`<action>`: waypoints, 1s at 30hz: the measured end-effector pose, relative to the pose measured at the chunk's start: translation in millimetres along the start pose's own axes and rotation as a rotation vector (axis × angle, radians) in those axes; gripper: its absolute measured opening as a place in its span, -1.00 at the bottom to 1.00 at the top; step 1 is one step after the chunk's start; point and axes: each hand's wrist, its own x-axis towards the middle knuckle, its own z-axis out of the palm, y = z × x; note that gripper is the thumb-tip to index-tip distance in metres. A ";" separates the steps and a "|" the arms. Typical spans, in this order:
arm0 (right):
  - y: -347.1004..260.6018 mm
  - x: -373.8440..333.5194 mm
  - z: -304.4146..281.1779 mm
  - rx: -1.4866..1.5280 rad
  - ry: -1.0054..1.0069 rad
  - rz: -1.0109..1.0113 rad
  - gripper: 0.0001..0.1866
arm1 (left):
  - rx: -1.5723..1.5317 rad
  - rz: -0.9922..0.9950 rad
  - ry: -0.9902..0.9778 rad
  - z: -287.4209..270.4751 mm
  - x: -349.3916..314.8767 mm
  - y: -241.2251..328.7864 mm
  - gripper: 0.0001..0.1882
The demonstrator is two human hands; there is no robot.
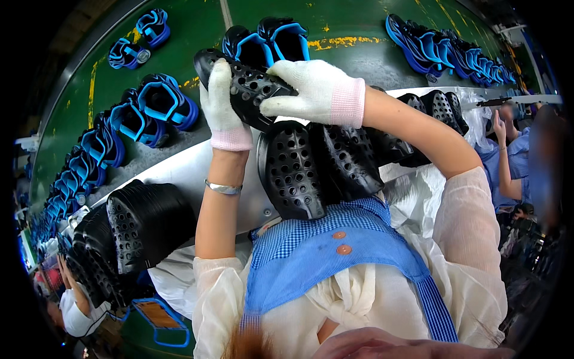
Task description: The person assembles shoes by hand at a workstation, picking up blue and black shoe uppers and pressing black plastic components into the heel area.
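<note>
A black plastic shoe tree [244, 81] dotted with round holes is held between my two hands. My left hand [222, 106], in a white knit glove with a pink cuff, grips its left end, thumb lying along the top. From the right, my gloved right hand [320, 90] closes on its other end. Right behind it stand a pair of black sports shoes [281, 39] with bright blue lining, openings up. Just below my hands, more black perforated shoe trees [293, 173] lean in a row against the blue checked apron [323, 257].
Another nested stack of black shoe trees [128, 233] sits at the left. Rows of blue-lined shoes run along the green bench [353, 24], at the left [161, 102] and far right [418, 45]. A metal ledge [239, 203] edges it. Other people are at far left and right.
</note>
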 end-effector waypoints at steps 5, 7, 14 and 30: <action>11.6 13.3 7.8 -0.023 0.051 -0.070 -0.44 | -0.022 -0.028 0.061 1.6 8.5 -7.8 -0.70; 12.2 16.4 11.0 -0.039 0.076 -0.083 -0.47 | 0.005 -0.011 0.092 1.4 10.6 -8.2 -0.70; 35.8 23.2 -18.4 -0.274 0.062 -0.039 -0.58 | 0.608 -0.137 -0.029 -40.8 19.9 -21.0 -0.44; 20.4 120.1 7.5 -0.748 -0.236 0.071 -0.64 | 1.467 0.280 -0.294 -37.7 39.0 -61.0 -0.73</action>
